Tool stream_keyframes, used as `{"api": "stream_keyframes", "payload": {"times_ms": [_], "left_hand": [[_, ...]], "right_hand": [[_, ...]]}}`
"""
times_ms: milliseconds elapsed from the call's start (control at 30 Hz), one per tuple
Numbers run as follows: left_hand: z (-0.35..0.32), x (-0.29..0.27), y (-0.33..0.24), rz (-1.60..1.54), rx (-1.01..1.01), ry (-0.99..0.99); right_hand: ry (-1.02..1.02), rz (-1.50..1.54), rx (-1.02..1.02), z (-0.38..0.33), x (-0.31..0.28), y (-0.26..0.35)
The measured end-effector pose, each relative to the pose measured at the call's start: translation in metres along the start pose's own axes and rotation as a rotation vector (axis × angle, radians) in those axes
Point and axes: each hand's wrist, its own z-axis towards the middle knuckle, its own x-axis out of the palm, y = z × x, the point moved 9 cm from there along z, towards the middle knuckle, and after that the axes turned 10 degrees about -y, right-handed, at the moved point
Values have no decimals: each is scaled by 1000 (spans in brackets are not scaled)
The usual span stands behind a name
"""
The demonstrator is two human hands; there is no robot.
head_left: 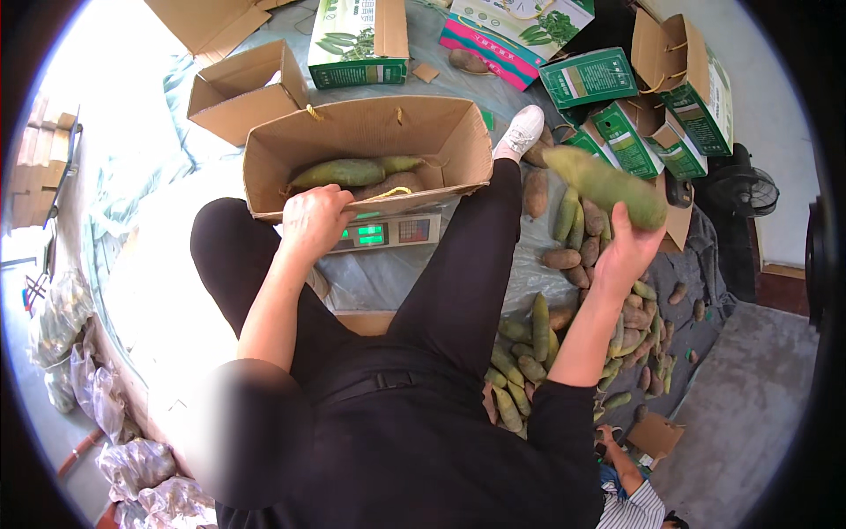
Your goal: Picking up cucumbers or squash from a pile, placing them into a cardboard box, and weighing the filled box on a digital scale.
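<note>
In front of me an open cardboard box with yellow cord handles stands on a digital scale with a lit green display. Inside it lie green radishes and a brownish root. My left hand is closed over the near rim of this box. Off to the right, my right hand grips a large green radish, its far end blurred by motion. Below that hand is a loose pile of green radishes and brown oblong roots on plastic sheeting.
Printed green-and-white cartons stand at the far right near a black fan. A plain box and a printed carton are beyond the scale. Filled plastic bags lie lower left. Another person is at lower right.
</note>
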Motion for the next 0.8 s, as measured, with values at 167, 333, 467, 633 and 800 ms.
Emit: {"api": "stream_keyframes", "payload": {"times_ms": [167,333,467,633,800], "left_hand": [[0,1,1,-1,0,0],[-1,1,1,4,11,-2],[0,4,4,24,-18,20],[0,5,3,57,-18,31],[2,8,2,72,-33,49]], "right_hand": [[124,292,86,-13,81,7],[272,302,511,-64,140,-58],[288,-83,232,-62,126,-85],[203,-129,339,-60,32,-133],[130,-521,426,-114,-79,-211]]}}
